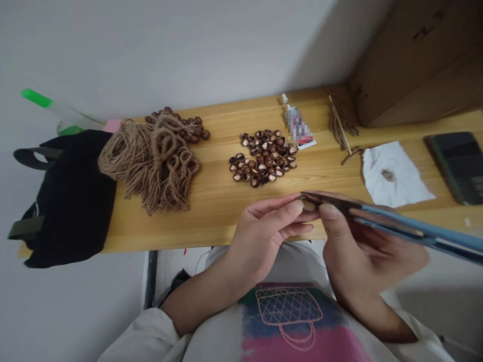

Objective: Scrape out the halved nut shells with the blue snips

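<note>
My left hand [266,226] pinches a small round brownish piece [309,204], perhaps a nutshell, between thumb and fingers. My right hand [362,246] is closed on pliers [407,226] with blue handles and dark jaws. The tips of the jaws are at the upper edge of the small piece, and the right thumb is beside it. Whether the jaws bite on the piece cannot be seen. Just beyond the hands lies a pile of halved brown nutshells [264,158], several with pale insides.
Jute cord bundles [151,156] and brown nuts [198,131] lie left, next to a black bag [75,196]. A glue tube [298,125] sits behind the shells. Rightward are twigs [341,125], a white tissue [396,186], a dark phone [460,166] and a cardboard box [422,65].
</note>
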Action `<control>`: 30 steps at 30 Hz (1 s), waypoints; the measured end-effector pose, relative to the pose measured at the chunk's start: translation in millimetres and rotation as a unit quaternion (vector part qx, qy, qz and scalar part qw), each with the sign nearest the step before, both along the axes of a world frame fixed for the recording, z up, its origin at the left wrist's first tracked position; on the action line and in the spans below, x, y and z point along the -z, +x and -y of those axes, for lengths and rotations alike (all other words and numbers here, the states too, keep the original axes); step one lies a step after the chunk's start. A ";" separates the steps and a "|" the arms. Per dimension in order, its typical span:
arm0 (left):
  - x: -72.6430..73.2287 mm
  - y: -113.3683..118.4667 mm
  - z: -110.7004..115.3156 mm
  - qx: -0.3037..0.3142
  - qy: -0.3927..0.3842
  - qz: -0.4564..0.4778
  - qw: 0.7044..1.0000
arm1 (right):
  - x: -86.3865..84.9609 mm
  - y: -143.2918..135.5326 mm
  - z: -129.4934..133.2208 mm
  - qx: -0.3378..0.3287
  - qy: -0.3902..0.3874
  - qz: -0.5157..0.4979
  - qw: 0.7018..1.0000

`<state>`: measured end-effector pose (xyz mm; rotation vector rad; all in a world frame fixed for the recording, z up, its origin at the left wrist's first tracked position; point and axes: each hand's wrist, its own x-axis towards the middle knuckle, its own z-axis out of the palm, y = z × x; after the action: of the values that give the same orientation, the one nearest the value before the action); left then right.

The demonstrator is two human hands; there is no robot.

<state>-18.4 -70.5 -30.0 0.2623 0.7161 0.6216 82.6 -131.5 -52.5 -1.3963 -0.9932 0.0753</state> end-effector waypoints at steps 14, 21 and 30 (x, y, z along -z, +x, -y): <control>-0.4 -4.2 10.0 0.011 0.019 0.012 1.000 | 8.5 -2.5 1.5 0.003 0.074 0.015 0.997; -3.6 -11.6 16.1 0.010 0.077 -0.004 0.997 | -18.6 -1.6 15.8 -0.065 0.014 -0.017 0.998; -2.5 -14.5 18.7 -0.009 0.143 0.005 0.990 | -28.4 -9.5 20.8 -0.034 -0.011 0.063 0.997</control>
<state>-32.9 -89.2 -27.5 0.5167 0.6200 0.7434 73.1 -152.3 -24.1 -1.4011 -1.1486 0.0487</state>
